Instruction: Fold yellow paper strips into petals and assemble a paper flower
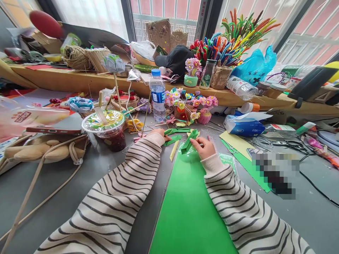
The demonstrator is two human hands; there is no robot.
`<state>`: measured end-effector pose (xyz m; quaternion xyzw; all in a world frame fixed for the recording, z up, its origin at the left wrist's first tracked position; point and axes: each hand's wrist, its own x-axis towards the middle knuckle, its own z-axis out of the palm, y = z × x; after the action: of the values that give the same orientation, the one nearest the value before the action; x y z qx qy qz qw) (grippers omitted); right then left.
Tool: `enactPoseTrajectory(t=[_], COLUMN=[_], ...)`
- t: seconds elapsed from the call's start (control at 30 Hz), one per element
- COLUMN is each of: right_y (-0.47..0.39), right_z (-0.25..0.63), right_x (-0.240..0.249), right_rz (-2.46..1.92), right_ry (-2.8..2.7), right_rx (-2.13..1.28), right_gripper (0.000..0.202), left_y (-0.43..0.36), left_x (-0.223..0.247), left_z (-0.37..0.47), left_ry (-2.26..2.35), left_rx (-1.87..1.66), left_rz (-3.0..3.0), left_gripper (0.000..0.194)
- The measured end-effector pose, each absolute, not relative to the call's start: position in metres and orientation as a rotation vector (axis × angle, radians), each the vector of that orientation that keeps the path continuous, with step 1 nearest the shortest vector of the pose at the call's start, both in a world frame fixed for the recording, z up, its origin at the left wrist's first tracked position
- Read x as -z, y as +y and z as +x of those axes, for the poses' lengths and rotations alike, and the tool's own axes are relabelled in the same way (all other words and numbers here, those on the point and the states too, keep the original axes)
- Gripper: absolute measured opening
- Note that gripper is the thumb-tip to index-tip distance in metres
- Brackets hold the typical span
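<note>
Barred windows (pixel 166 7) back a crowded ledge (pixel 106 80), and below it we have a grey counter (pixel 312 211) spread with craft pieces. We set the clock on the folded green piece (pixel 188 141), which is held up over the far end of a large green sheet (pixel 182 211) that runs off toward six o'clock.

At four o'clock from that piece, our right hand (pixel 203 147) has its grip pinched on the near edge, thumb against fingers. Between nine and ten o'clock, our left hand (pixel 159 133) rests by some narrow green strips (pixel 172 140); the sleeve hides much of it, so we cannot tell whether its grip is spread or pressed together.

We judge the work to be partway along. One piece already has creases and raised sides, while the green strips and a pale yellow strip (pixel 174 151) at eight o'clock lie apart from it, not joined. Most of the big sheet looks uncut. We cannot tell whether any edge is glued. Green-handled scissors (pixel 230 146) lie at three o'clock, out of both hands, and handmade flowers (pixel 180 104) stand toward twelve.
</note>
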<state>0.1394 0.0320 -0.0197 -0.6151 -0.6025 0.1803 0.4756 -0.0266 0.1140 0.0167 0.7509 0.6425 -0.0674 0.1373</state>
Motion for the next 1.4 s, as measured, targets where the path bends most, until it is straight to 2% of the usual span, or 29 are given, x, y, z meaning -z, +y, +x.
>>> enactPoseTrajectory(t=[0.5,0.77,0.9,1.1,1.4], right_y=[0.031,0.028,0.029,0.029,0.023], right_z=[0.140,0.142,0.141,0.140,0.138], right_x=[0.019,0.008,0.004,0.001,0.000], right_rz=[-1.549,-1.448,-1.263,-1.194,-1.275], right_ry=[-1.450,-1.432,-1.408,-1.424,-1.533], right_rx=[-0.428,-0.624,-0.784,-0.779,-0.633], right_gripper=[0.039,0.031,0.028,0.023,0.018], left_y=[0.112,0.095,0.077,0.058,0.058], left_x=[-0.014,-0.024,-0.021,-0.018,-0.011], left_z=[-0.029,-0.025,-0.010,-0.002,-0.001], left_ry=[1.819,1.675,1.341,1.141,0.994], left_rx=[0.087,-0.464,-0.847,-0.884,-0.948], left_rz=[2.235,2.296,2.165,2.044,2.080], left_gripper=[0.030,0.030,0.024,0.022,0.034])
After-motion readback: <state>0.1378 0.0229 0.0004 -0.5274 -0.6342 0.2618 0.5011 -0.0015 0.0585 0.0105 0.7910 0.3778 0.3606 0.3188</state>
